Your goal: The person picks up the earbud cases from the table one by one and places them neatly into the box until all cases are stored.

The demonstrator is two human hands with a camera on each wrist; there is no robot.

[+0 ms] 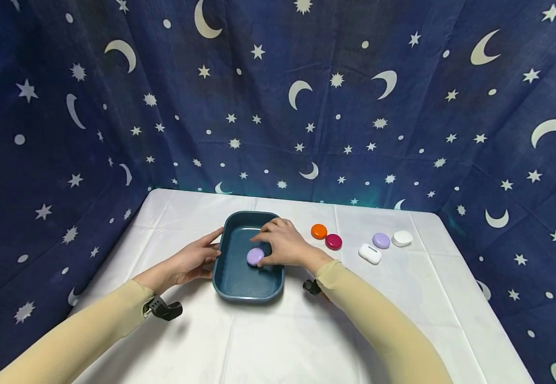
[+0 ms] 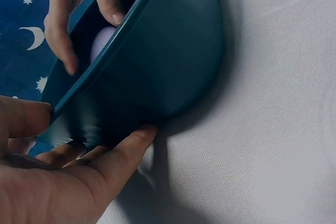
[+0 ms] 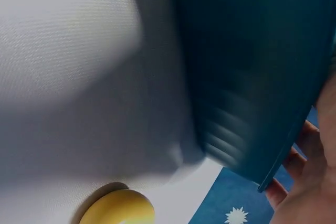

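A deep teal rectangular dish (image 1: 232,282) with rounded corners stands on the white table. Inside it lies a small, smooth, lilac disc (image 1: 256,257). My right hand (image 1: 281,242) reaches over the dish's right rim, thumb and fingers spread on either side of the disc; in the left wrist view the disc (image 2: 100,45) shows between them, a gap beside the fingertips. My left hand (image 1: 195,258) is at the dish's left side, its fingers extended along the outer wall. One fingertip (image 2: 39,118) touches the rim in the left wrist view.
Right of the dish lie an orange disc (image 1: 319,231) and a dark pink one (image 1: 333,241). Farther right sit another lilac disc (image 1: 380,240), a white rounded case (image 1: 370,254) and a white rounded piece (image 1: 402,238). A patterned blue curtain (image 1: 278,138) hangs behind the table.
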